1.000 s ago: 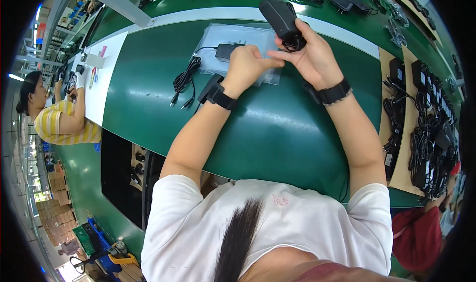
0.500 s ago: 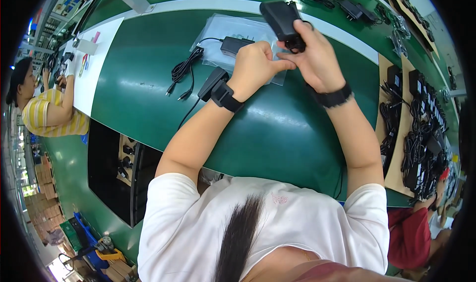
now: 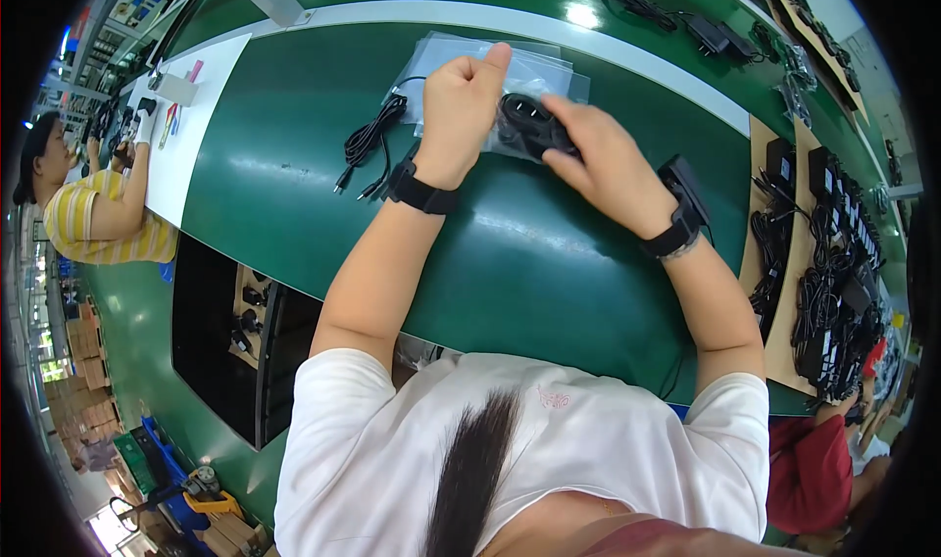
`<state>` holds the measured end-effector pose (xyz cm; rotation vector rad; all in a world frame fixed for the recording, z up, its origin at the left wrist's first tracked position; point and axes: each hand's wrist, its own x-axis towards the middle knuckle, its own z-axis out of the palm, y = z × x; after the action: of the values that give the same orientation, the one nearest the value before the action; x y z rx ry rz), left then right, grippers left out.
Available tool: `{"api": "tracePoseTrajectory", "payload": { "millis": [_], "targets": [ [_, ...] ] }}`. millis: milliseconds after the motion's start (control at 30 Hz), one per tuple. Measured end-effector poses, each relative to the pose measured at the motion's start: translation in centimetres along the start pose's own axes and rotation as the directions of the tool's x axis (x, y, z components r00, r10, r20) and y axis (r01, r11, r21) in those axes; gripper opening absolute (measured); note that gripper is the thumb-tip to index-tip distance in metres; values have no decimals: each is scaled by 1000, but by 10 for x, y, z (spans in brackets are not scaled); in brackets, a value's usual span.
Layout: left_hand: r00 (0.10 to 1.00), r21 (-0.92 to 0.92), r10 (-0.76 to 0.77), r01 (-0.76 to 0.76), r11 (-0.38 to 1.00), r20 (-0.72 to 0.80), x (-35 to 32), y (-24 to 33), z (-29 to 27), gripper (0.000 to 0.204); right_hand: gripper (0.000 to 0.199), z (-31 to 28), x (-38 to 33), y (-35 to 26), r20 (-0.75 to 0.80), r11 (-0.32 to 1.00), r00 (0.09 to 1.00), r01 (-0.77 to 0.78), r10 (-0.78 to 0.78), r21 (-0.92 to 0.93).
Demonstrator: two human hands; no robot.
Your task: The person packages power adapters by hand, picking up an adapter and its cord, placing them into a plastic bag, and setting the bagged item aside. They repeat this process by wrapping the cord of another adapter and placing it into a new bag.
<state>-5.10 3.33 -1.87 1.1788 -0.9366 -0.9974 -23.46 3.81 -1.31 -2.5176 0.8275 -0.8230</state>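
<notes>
My right hand (image 3: 622, 170) grips a black power adapter (image 3: 527, 124), its end with metal prongs facing up, above the middle of the bench. Close to its left, my left hand (image 3: 459, 116) is closed with the thumb pointing up; what its curled fingers hold, if anything, is hidden. Under both hands lie clear plastic bags (image 3: 549, 64) in a loose stack. A coiled black cable (image 3: 365, 138) rests left of my left hand, its plug ends toward me. The cable's other end runs behind my left hand, out of sight.
Cardboard trays (image 3: 779, 337) filled with adapters and cables stand on the right. Across the pale strip lies another adapter (image 3: 720, 38). A co-worker in a striped shirt (image 3: 103, 219) works at a white surface on the left. A black bin (image 3: 221, 332) stands near the bench's left front.
My right hand has brought the adapter down and left, turning it so the prongs show. My left hand has shifted left and raised its thumb, covering the adapter on the bags.
</notes>
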Motion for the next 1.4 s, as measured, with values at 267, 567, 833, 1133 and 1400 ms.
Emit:
{"api": "tracePoseTrajectory", "payload": {
  "millis": [267,567,833,1133,1400],
  "targets": [
    [897,552,364,-441,708,250,-22,5,23,39,23,6,16,5,-93,966,971,-203,220,158],
    [832,452,524,-544,707,181,-23,34,48,33,32,-10,48,3,-211,203,852,127,478,971],
    [678,496,701,-696,519,219,-29,44,52,16,46,-10,36,16,-401,960,887,274,-231,52],
    [815,345,550,-576,741,181,-29,38,61,17,50,-16,57,-2,-76,97,842,28,534,995],
    [486,373,811,-854,362,326,-30,43,54,13,58,-19,80,18,-488,968,857,236,-164,88]
  ]
}}
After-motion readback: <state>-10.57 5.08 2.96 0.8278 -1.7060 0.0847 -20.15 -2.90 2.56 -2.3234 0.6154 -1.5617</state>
